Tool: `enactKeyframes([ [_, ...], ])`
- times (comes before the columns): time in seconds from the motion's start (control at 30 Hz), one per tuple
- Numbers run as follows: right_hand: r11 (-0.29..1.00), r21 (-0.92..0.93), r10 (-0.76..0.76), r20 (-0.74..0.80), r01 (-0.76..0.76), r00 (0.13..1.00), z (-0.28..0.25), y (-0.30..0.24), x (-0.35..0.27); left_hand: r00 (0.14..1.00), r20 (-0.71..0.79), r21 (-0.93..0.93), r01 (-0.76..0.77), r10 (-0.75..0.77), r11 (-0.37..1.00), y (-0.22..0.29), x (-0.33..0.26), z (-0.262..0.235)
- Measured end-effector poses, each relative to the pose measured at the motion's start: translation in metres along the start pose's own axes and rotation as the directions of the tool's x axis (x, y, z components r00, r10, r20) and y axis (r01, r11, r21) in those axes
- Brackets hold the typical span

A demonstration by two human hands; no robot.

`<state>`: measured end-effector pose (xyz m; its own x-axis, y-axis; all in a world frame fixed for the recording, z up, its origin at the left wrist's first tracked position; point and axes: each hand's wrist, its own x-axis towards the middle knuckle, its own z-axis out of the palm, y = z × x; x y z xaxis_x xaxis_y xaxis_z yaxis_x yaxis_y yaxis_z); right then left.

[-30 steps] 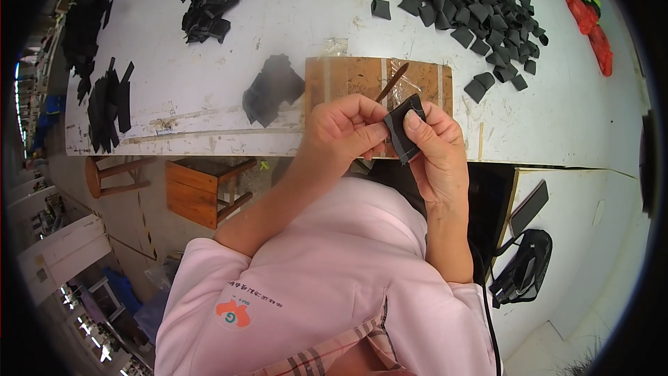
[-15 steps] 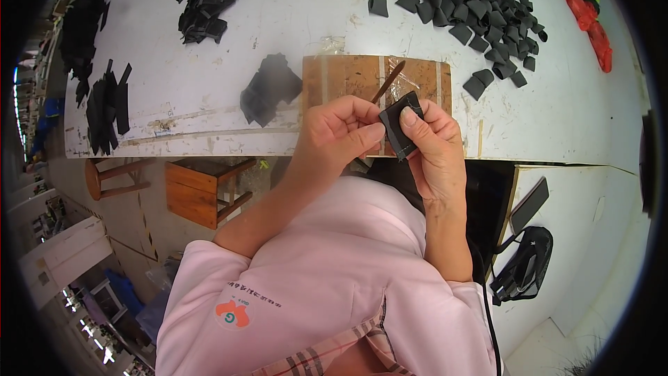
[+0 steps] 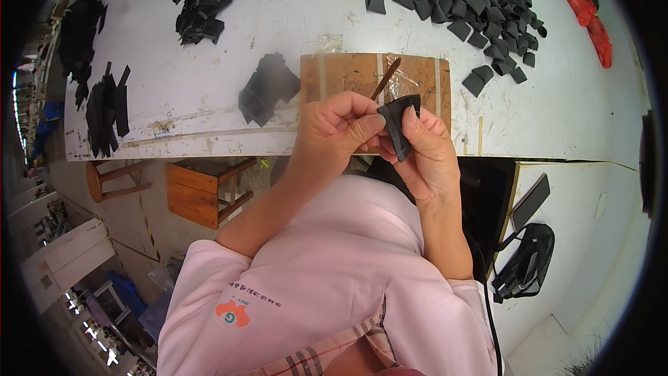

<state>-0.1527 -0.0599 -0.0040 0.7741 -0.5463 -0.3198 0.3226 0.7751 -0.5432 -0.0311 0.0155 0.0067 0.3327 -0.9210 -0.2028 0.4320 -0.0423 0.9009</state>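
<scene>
Just over the near table edge, a small black fabric piece (image 3: 396,124) with a stitched seam is pinched between my two hands. My left hand (image 3: 339,125) has its thumb and fingertips closed on the piece's left edge. On the other side, my right hand (image 3: 429,147) grips it, thumb on top and fingers behind. A brown pointed stick (image 3: 387,78) sticks out beyond my left fingers. Its lower end is hidden, so I cannot tell whether it is held or lies on the brown board (image 3: 334,76) under it.
Black fabric pieces (image 3: 268,90) lie left of the board. Strips (image 3: 104,115) sit farther left, a heap (image 3: 212,0) far left, and many folded pieces (image 3: 480,14) far right. A red plastic bag (image 3: 591,24) is beyond. A wooden stool (image 3: 193,191) and black pouch (image 3: 525,261) flank me.
The black fabric piece has turned and bent between my hands, its upper edge now folded over. My right fingers have shifted slightly left. The heaps look unchanged.
</scene>
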Motion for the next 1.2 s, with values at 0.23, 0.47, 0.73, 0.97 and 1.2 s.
enactKeyframes([
  [0.23, 0.983, 0.157, 0.098, 0.016, -0.1, 0.995, -0.002, 0.005, 0.001, 0.996, 0.071, -0.125, 0.065, -0.056, 0.99, 0.006, 0.002, 0.001],
  [0.47, 0.968, -0.235, 0.068, -0.095, -0.088, 0.993, 0.006, -0.006, -0.001, 0.998, 0.008, -0.07, 0.07, -0.07, 0.995, 0.001, 0.002, -0.003],
  [0.73, 0.01, -0.88, -0.609, 0.371, 0.475, 0.701, 0.014, -0.006, -0.004, 0.945, -0.05, 0.449, -0.268, 0.323, 0.853, 0.001, -0.003, 0.008],
  [0.97, -0.444, -0.829, -0.557, 0.552, 0.34, 0.62, 0.017, 0.005, 0.004, 0.825, -0.195, 0.64, -0.303, 0.53, 0.707, -0.015, -0.001, 0.014],
  [1.2, 0.073, -0.929, -0.653, 0.231, 0.363, 0.721, 0.006, 0.001, 0.006, 0.982, -0.007, -0.368, 0.172, -0.187, 0.914, 0.012, 0.006, 0.005],
])
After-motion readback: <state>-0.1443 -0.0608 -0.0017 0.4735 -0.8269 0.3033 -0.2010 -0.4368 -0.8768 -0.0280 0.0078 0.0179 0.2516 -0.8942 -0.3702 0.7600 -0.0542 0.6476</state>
